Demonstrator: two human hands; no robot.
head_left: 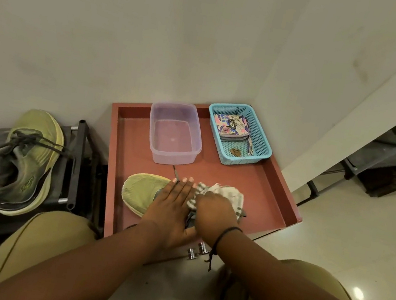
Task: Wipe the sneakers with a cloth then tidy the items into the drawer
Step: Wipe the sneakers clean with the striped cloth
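Head view: a pale green sneaker (142, 193) is lying on its side in the open red drawer (284, 202), toe pointing left. It is being pressed down by the left hand (172, 208), fingers straight and flat. A striped cloth (221, 192) is being gripped, bunched, by the right hand (215, 212) against the shoe's heel end.

No readable text anywhere — the mark on the sneaker (28, 181) on the rack is too blurred

The sneaker (142, 193) is soft woven cloth. The tub (175, 133) is see-through plastic. The floor (357, 253) is shiny.
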